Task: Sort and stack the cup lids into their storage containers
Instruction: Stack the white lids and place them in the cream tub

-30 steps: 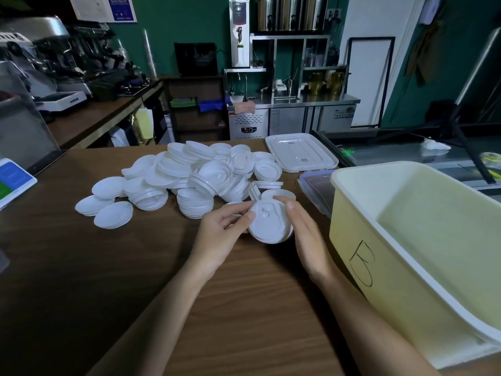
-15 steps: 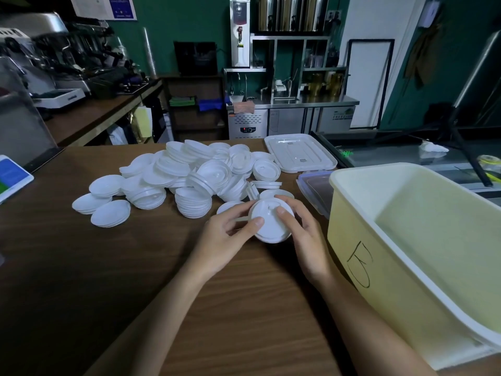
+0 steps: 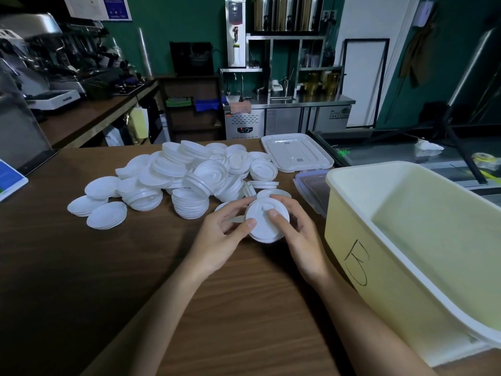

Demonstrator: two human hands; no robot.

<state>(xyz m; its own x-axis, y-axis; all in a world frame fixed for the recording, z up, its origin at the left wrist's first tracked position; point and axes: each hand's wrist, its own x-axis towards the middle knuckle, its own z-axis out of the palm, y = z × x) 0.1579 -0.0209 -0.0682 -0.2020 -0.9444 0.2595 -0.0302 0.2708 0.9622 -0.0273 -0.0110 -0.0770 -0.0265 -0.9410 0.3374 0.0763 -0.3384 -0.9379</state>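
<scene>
Two hands: left hand (image 3: 217, 240) and right hand (image 3: 303, 240) grip held lids (image 3: 264, 229) between them, thumbs on top, at frame centre.
Pile: loose lids (image 3: 189, 175) heaped above centre-left on worktop (image 3: 81, 280).
Bin (image 3: 393, 308): yellow, right side.

The lids (image 3: 211, 172) heaped near the table's far edge are plain white. The table (image 3: 230, 321) is dark brown with streaky wood grain. At its right edge the bin (image 3: 385, 289) is pale yellow, white-rimmed, with a black hand-drawn mark (image 3: 357, 263) on its side. The wall (image 3: 162, 36) behind is dark green.
</scene>
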